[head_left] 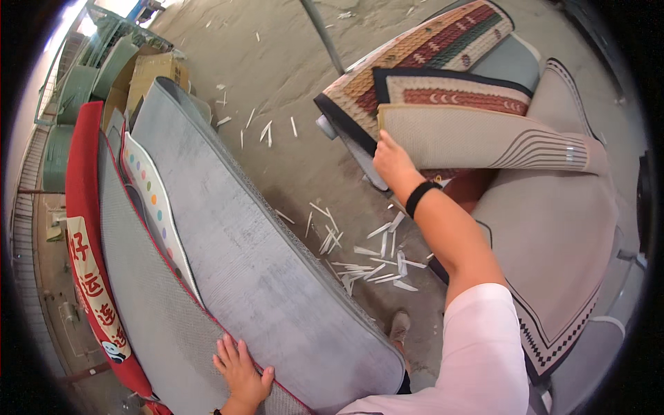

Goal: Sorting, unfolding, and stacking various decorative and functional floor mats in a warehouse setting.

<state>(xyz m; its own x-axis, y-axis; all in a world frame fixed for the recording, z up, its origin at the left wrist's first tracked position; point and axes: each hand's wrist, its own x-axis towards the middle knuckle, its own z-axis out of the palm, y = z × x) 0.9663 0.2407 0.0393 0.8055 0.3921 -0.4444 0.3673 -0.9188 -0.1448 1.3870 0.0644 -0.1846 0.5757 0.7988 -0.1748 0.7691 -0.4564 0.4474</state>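
My right hand (395,163) reaches out to the right side, its fingers pinched on the near left corner of a beige floor mat (456,135) with dark curved lines. That mat lies across other mats, including one with a black border and a brick-red band (456,93). My left hand (242,373) rests palm down, fingers spread, on a grey mat (159,304) with a red edge. Beside it lies a large pale-grey mat (242,221), folded or bulging along its far side. A mat with coloured dots (153,200) shows between the two.
A red mat (86,180) stands at the far left, near a cardboard box (155,72) and green rolls (76,93). White strips (380,266) litter the floor. A patterned mat (429,45) and a wide beige mat (546,235) lie at right, near a metal pole (323,34).
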